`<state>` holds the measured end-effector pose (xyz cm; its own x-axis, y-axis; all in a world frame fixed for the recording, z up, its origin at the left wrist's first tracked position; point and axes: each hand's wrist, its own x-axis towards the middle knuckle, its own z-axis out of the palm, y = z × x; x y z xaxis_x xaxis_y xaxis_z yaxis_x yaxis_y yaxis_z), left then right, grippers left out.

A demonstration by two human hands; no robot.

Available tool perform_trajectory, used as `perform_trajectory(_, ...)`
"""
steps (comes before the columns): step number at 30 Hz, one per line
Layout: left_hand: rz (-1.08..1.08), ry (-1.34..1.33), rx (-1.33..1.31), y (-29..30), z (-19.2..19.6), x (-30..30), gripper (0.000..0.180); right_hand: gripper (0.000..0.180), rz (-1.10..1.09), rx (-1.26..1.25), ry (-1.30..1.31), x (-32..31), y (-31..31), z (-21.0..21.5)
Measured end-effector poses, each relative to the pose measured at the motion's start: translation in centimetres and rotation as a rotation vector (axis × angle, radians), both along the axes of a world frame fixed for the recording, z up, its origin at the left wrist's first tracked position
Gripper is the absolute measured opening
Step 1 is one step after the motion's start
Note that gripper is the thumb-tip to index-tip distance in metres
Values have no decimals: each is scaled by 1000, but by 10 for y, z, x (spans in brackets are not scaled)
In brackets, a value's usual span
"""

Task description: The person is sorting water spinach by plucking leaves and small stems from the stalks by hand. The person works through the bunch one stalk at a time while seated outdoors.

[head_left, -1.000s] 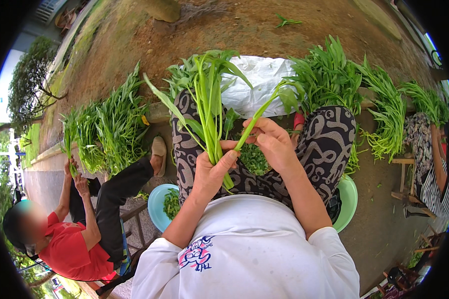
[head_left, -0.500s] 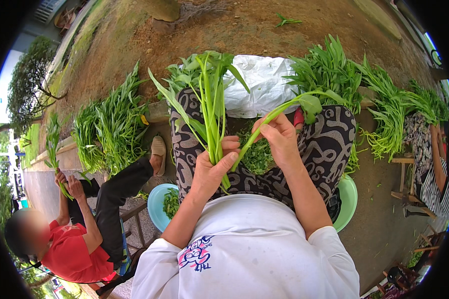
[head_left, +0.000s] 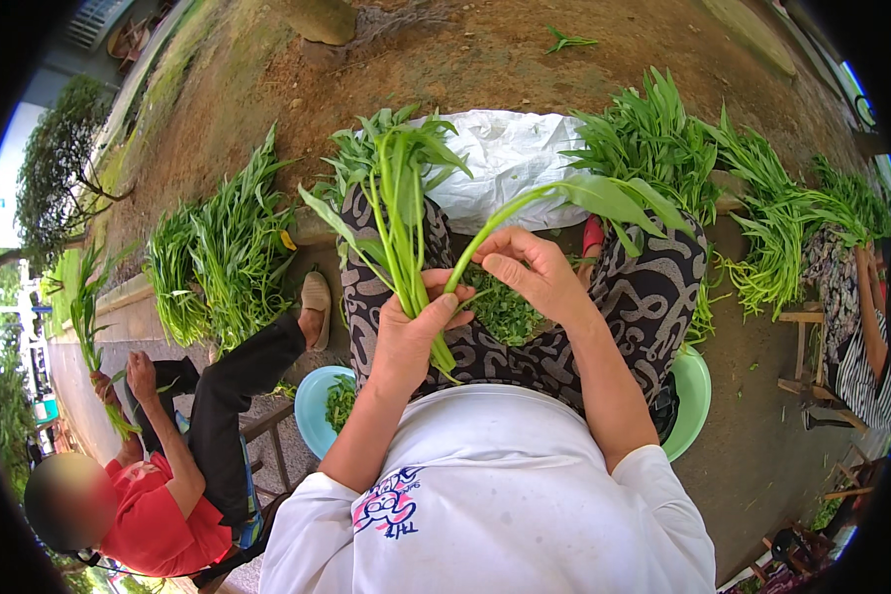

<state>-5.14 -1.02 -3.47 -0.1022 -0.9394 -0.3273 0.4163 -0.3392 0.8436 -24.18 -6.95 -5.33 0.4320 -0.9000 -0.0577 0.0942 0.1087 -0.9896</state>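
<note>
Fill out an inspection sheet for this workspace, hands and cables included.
Surface: grey ground; wrinkled white sheet ahead.
Job's things: bundle of leafy stems; single stem bending rightward.
Clutter: loose heaps of greens at left and right; light-blue basin, green basin.
Hands: left hand closed around the bundle; right hand fingertips at the single stem, grip unclear.
Cables: nothing seen.
Surroundings: brown earth; seated person in red at left.

Remotely, I see paving (head_left: 738, 445) under a blue basin (head_left: 309, 408) and a green basin (head_left: 698, 401), leafy greens (head_left: 230, 252) across its kerb (head_left: 314, 224).
</note>
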Motion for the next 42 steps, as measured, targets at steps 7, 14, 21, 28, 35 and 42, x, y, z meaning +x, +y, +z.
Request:
perform_trajectory(7, 145, 38, 4, -6, 3, 16, 26, 33, 36, -104, 267, -8, 3, 5)
perform_trajectory(14, 174, 31, 6, -7, 6, 24, 28, 34, 15, -81, 243, -7, 2, 5)
perform_trajectory(21, 130, 40, 36, -8, 5, 21, 29, 26, -6, 47, -50, -6, 4, 9)
perform_trajectory(28, 86, 78, 88, -7, 3, 16, 20, 24, -52, 15, -90, -5, 5, 5)
perform_trajectory(35, 79, 24, 21, -8, 5, 16, 18, 29, -76, -94, -5, -6, 5, 5)
perform_trajectory(42, 153, -75, -69, -14, 13, 35, 13, 29, -78, -137, -21, -10, 4, 4)
